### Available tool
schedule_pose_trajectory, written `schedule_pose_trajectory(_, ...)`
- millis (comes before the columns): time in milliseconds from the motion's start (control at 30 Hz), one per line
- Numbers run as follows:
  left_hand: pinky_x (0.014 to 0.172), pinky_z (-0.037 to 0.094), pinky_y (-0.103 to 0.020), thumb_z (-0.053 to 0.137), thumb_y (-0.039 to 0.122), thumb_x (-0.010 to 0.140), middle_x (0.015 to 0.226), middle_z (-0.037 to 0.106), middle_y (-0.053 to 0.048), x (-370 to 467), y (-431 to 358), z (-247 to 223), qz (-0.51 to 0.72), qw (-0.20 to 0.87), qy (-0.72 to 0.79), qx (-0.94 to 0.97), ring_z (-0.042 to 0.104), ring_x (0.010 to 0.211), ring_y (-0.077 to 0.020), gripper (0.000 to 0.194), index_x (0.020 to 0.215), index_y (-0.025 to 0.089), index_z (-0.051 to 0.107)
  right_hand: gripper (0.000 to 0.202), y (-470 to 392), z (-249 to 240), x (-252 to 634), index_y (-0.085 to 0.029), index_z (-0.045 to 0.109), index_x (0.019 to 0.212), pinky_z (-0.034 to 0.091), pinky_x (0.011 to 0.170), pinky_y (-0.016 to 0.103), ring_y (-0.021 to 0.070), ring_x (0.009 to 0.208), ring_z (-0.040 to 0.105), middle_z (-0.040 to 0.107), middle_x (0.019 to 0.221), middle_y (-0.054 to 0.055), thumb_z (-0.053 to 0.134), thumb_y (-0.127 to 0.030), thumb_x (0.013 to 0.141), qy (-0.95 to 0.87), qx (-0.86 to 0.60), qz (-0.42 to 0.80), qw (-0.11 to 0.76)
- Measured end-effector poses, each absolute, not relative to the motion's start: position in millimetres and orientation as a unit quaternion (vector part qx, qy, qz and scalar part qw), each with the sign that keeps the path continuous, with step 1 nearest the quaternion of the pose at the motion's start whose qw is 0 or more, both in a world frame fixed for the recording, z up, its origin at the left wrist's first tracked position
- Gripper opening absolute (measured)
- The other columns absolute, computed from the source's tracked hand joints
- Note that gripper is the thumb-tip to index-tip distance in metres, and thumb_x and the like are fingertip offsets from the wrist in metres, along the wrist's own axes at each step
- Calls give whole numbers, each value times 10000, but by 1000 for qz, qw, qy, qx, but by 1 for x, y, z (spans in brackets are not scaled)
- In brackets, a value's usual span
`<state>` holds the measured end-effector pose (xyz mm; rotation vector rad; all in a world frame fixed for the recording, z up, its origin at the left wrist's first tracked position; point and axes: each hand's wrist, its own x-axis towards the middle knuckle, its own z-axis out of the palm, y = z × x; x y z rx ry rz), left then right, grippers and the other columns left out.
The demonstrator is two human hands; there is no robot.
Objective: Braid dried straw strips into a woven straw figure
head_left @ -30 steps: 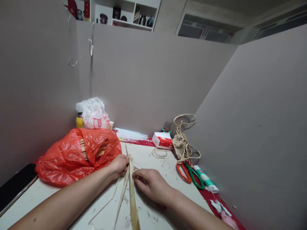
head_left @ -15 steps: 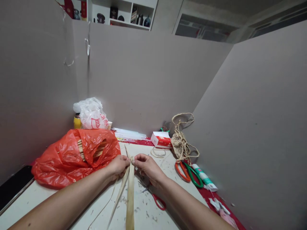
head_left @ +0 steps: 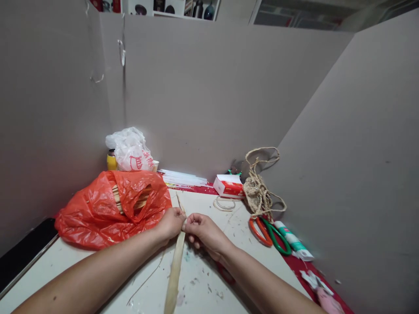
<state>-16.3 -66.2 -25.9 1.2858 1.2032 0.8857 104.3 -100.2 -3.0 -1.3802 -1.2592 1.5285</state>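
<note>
A long, flat, pale strip of dried plant fibre [head_left: 176,272] hangs down from between my two hands toward the front of the white table [head_left: 271,266]. My left hand [head_left: 173,221] is pinched on its upper end, where a thin brownish tip sticks up past the fingers. Thumb and forefinger of my right hand [head_left: 199,231] press on the same end from the right, the other fingers curled. The hands nearly meet, and the exact grip point is partly hidden. A thin strand [head_left: 147,279] trails below my left wrist.
Left is a red plastic bag [head_left: 94,218] holding strips, with a white bag [head_left: 132,152] behind. Right are a red-white box [head_left: 229,186], coiled rope [head_left: 257,192], orange [head_left: 259,233] and green [head_left: 278,240] handles, and a tube [head_left: 294,242]. Scissors lie partly hidden under my right arm.
The view has tilted down and shifted left. The fingers have closed nearer together over the strip's end, and the strip's lower end slants further left. The narrower strip beside it no longer shows separately.
</note>
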Motion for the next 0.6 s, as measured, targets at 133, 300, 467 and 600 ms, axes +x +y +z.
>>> schedule_pose_trajectory(133, 476, 330, -198, 452, 217, 784, 518, 473, 44, -14, -66, -29, 381, 546, 510, 545, 446, 474, -90, 143, 650, 167, 455, 174, -102, -2, 106, -149, 495, 672, 307, 322, 121, 36, 368, 453, 580, 537, -19, 649, -220, 636, -395, -519, 673, 350)
schedule_pose_trajectory(300, 498, 339, -207, 458, 189, 767, 521, 450, 48, -12, -65, -30, 389, 520, 522, 554, 438, 491, -96, 144, 625, 172, 450, 95, -102, -4, 105, -146, 489, 646, 320, 314, 113, 49, 403, 498, 582, 549, -5, 582, -130, 655, -339, -525, 688, 370)
schedule_pose_trajectory(467, 495, 336, -213, 479, 195, 751, 535, 467, 43, -13, -66, -28, 391, 523, 507, 563, 427, 492, -98, 134, 619, 168, 470, 92, -102, -3, 98, -150, 475, 605, 338, 290, 123, 54, 348, 471, 581, 493, 1, 526, -96, 659, -351, -558, 651, 376)
schedule_pose_trajectory(600, 488, 336, -212, 462, 199, 765, 514, 465, 43, -14, -66, -27, 377, 512, 515, 575, 438, 476, -99, 142, 626, 168, 466, 112, -104, 2, 93, -146, 474, 571, 345, 276, 127, 64, 341, 492, 578, 475, 8, 500, -74, 652, -348, -570, 639, 381)
